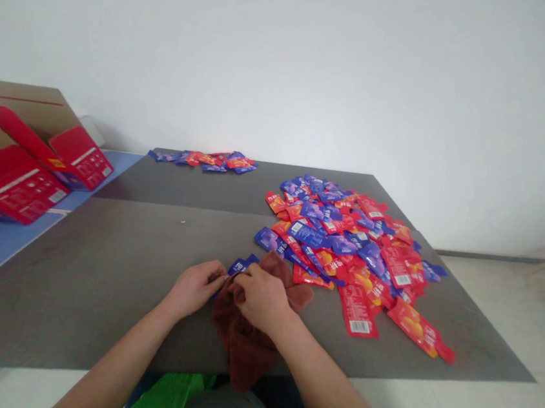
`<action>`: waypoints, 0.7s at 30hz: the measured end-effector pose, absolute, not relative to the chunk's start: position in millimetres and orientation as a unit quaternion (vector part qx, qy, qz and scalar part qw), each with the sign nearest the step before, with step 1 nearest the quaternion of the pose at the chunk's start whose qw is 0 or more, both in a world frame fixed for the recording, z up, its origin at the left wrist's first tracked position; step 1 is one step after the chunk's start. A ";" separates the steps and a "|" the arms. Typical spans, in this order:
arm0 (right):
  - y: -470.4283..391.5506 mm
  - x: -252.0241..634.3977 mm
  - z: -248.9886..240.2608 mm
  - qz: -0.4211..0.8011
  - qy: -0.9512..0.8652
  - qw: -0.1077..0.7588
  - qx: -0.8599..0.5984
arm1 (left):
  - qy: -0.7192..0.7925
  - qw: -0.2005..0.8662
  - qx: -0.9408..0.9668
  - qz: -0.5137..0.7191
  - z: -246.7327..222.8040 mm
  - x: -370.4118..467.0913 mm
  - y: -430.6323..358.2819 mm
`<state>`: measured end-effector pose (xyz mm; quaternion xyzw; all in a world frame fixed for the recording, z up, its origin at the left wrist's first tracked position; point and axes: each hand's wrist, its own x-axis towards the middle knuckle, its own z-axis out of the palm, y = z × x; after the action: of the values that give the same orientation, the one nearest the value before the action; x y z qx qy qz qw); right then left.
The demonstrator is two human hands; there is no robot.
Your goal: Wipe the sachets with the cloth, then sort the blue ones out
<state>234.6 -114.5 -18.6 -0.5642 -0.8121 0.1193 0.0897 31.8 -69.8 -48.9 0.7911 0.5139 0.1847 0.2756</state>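
Note:
Near the front edge of the table, my right hand (pixel 261 294) grips a brown cloth (pixel 247 356), its fingers curled into the fabric. Part of the cloth spreads to the right and part hangs over the table edge. My left hand (pixel 198 288) is closed on a blue pouch (pixel 240 265), fingers pinched at its left side. The cloth and my right hand cover the lower part of this pouch. A large heap of red and blue pouches (pixel 339 236) lies just right of my hands.
A smaller row of pouches (pixel 212 160) lies at the table's back edge by the white wall. Open red cartons (pixel 12 182) with raised brown flaps stand on a blue surface (pixel 4 242) at the left. One red pouch (pixel 419 330) lies toward the front right.

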 end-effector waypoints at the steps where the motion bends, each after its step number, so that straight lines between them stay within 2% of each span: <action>1: -108.1 238.3 -21.7 0.106 -0.774 0.089 -0.618 | 0.514 0.274 0.792 0.184 -48.1 32.1 -70.2; 3: -101.1 245.1 -23.4 0.078 -0.708 0.089 -0.696 | 0.513 0.273 0.794 0.177 -46.9 32.2 -71.0; 5: -105.5 247.8 -19.3 0.066 -0.697 0.096 -0.708 | 0.513 0.271 0.796 0.174 -47.2 31.6 -71.2; 9: -132.3 237.7 -7.3 0.107 -0.822 0.115 -0.548 | 0.503 0.280 0.797 0.181 -51.9 29.0 -69.5; 12: -133.0 230.9 -7.5 0.131 -0.882 0.095 -0.442 | 0.504 0.284 0.795 0.181 -53.1 28.5 -68.4; 18: -103.3 247.3 -17.4 0.076 -0.705 0.087 -0.700 | 0.508 0.273 0.796 0.182 -47.0 30.8 -70.9; 21: -126.2 256.0 -22.1 0.085 -0.709 0.102 -0.692 | 0.508 0.272 0.798 0.175 -48.1 30.5 -72.2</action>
<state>256.0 -126.2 -22.1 -0.6924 -0.7092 0.0850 0.1018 30.5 -72.2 -48.1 0.7983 0.5080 0.1746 0.2722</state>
